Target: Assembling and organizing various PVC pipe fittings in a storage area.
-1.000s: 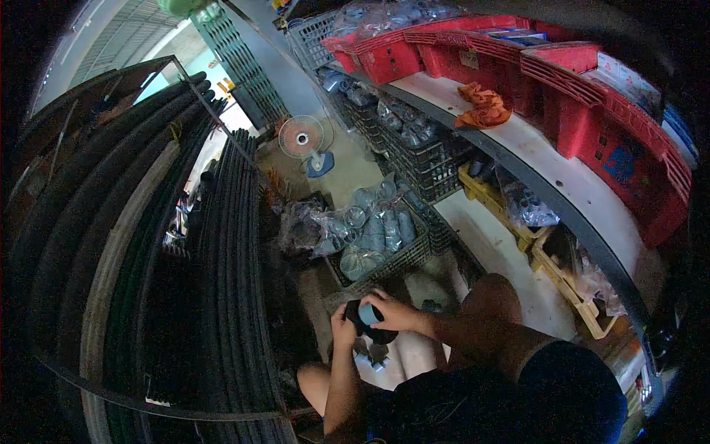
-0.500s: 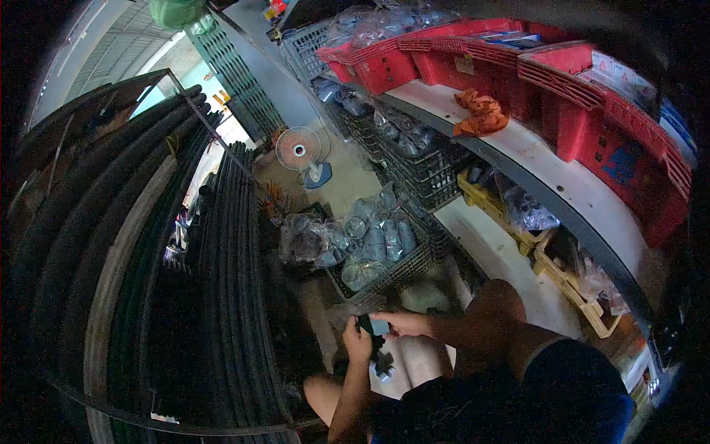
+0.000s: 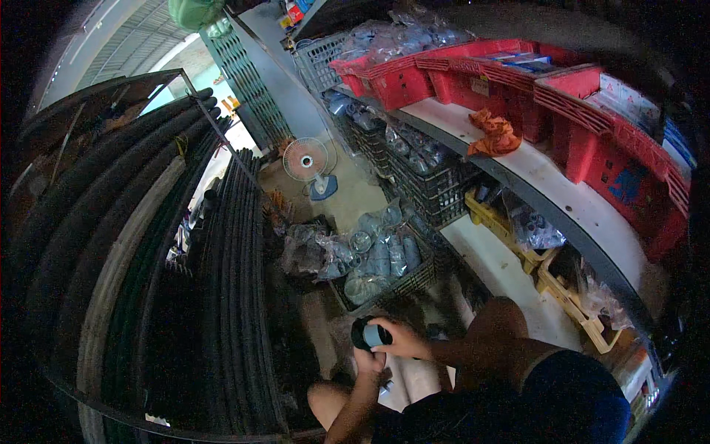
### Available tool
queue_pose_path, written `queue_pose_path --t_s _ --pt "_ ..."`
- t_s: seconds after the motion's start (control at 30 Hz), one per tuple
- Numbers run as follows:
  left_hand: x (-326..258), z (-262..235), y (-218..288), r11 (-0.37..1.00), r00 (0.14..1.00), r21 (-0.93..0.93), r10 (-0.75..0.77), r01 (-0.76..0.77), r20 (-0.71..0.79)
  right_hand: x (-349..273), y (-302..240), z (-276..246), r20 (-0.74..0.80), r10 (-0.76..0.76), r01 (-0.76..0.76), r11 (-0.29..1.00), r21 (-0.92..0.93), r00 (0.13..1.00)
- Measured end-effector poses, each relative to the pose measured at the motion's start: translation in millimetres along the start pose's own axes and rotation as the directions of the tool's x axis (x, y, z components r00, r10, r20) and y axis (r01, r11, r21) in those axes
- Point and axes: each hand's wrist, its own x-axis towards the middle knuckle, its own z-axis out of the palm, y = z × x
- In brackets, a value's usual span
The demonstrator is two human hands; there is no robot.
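Above my knees, both hands come together on a short pipe-like piece. A black round part (image 3: 359, 330) lies on its left side, with a light grey cylindrical fitting (image 3: 372, 337) against or inside it; I cannot tell which. My left hand (image 3: 368, 360) is closed round the black part from below. From the right, my right hand (image 3: 403, 340) has its fingers curled over the grey fitting. Just beyond them stands a dark crate (image 3: 390, 293) holding grey pipe fittings (image 3: 379, 255) in clear plastic bags. Something pale below my hands is partly hidden.
Long dark pipes (image 3: 233, 296) fill a rack on the left. On the right, a shelf (image 3: 543, 177) carries red bins (image 3: 610, 159) and an orange cloth (image 3: 494, 134). Yellow crates (image 3: 566, 296) sit lower down. A fan (image 3: 307, 161) stands on the floor ahead.
The black part has turned so its round end shows. My right hand has shifted to wrap over the grey fitting, and my left hand sits lower beneath. The whole view has shifted slightly.
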Motion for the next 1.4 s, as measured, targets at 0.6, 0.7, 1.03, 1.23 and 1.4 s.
queue_pose_path --t_s 0.6,0.7,1.03,1.23,1.4 --pt "21 -5 7 0.974 1.000 0.226 0.003 -0.005 0.007 10 57 -14 0.645 0.423 -0.738 0.092 0.668 0.637" --pt "16 8 14 0.908 0.999 0.419 -0.007 0.022 -0.038 13 50 -6 0.175 0.375 -0.414 0.829 0.375 0.910" --pt "19 -9 17 0.964 0.993 0.247 -0.081 0.102 -0.091 13 46 -10 0.489 0.485 -0.688 0.479 0.545 0.725" --pt "17 -22 -10 0.855 0.971 0.463 0.178 -0.233 0.160 6 77 -14 0.698 0.552 -0.828 -0.021 0.560 0.457" --pt "0 5 18 0.716 0.974 0.665 0.210 -0.212 0.085 16 61 -19 0.540 0.739 -0.901 0.217 0.375 0.403"
